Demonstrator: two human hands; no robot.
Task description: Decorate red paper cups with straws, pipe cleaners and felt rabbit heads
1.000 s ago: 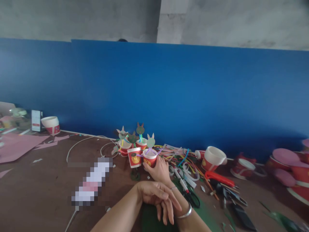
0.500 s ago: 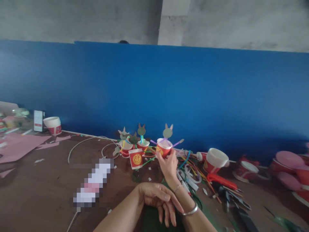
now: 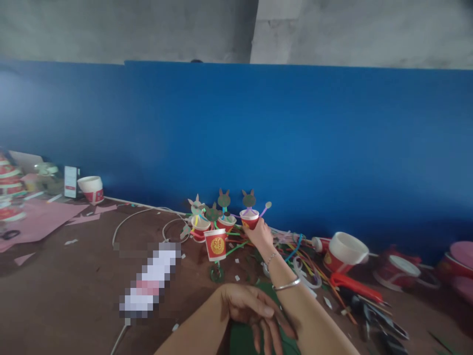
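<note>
My right hand is closed around a red paper cup at the back of the table. Out of that cup rises a dark paper animal head with two ears, and purple pipe-cleaner arms stick out at its sides. To its left stand similar cup figures, one with blue stems and one with a paler head. In front of them is a red cup with a gold emblem. Near the table's front, my left hand hangs with loose, spread fingers over a green sheet, holding nothing.
Right of my hand lie pipe cleaners, white-and-red cups, a red-handled tool and scissors. On the left are a pixelated device with a cable, pink paper and a phone. A blue partition rises behind the table.
My right hand has carried the cup figure left and farther back, beside the other figures. My left hand stays low at the front. The whole view has shifted slightly.
</note>
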